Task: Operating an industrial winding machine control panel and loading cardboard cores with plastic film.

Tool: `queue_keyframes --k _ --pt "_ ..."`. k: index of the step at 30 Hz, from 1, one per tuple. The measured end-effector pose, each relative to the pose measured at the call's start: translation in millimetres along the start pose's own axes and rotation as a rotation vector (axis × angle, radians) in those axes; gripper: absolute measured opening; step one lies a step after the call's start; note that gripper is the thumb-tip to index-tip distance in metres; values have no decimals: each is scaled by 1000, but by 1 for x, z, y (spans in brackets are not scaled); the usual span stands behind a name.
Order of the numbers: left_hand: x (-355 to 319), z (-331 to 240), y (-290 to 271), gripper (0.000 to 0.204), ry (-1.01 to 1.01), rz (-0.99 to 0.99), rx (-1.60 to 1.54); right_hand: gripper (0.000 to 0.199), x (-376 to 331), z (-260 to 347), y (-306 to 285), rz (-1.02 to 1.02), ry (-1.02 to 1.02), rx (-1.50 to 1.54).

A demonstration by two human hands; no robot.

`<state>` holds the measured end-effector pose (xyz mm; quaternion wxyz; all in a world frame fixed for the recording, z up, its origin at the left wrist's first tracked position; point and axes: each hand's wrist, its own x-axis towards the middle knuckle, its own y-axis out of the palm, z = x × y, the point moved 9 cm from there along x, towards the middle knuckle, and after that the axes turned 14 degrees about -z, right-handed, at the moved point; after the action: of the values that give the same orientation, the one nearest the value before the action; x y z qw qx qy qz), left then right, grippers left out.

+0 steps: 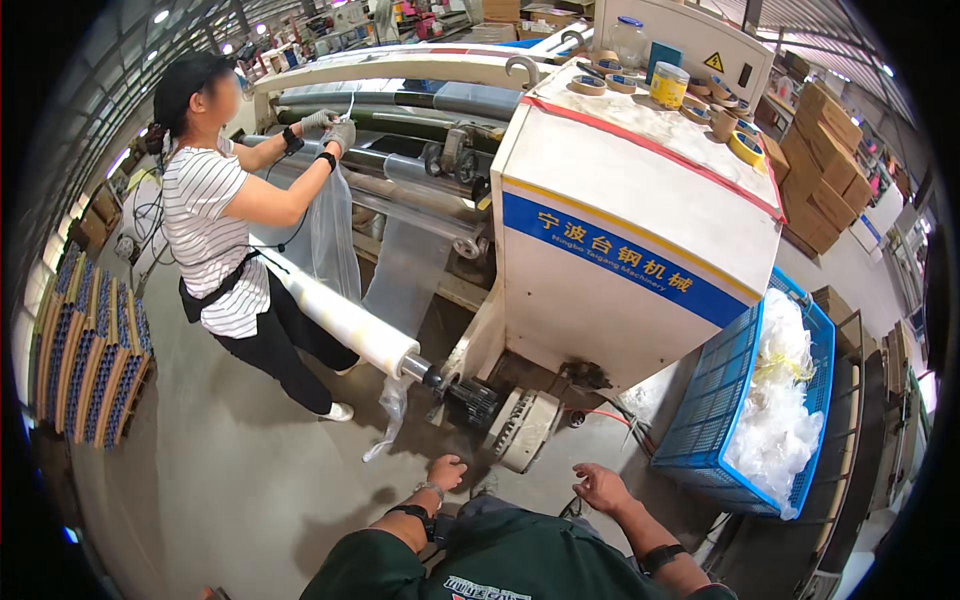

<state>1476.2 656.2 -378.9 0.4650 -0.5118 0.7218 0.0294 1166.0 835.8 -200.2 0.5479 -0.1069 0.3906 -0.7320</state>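
Observation:
My left hand (447, 472) hangs low, with its fingers curled in and nothing visible in them. On the other side of my body, my right hand (602, 487) is held loosely open and touches nothing. Just beyond and between them is a round drive hub (524, 430) at the end of a dark toothed shaft (470, 402). That shaft carries a large roll of clear plastic film (345, 325), from which a loose strip of film (392, 410) trails toward the floor.
A co-worker (225, 200) in a striped shirt stands left, gloved hands pulling film at the machine rollers. Tape rolls and a yellow can (668, 86) sit on the white machine housing (610, 260). A blue crate (705, 430) of crumpled film stands right; stacked tubes (95, 350) stand left.

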Motion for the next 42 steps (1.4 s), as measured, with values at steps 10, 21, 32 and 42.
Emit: queue_keyframes --k 10,21,32,42 --pt "-88 -5 143 51 -13 18 -128 44 -56 -108 -59 48 5 19" --pt "-85 -26 158 45 437 57 77 45 -70 -121 -82 25 21 54" --pt "-84 -8 135 48 47 -9 -36 45 -51 -102 -74 34 29 9" --pt "-60 0 120 47 15 -22 -92 47 -33 -92 -69 44 32 -44"
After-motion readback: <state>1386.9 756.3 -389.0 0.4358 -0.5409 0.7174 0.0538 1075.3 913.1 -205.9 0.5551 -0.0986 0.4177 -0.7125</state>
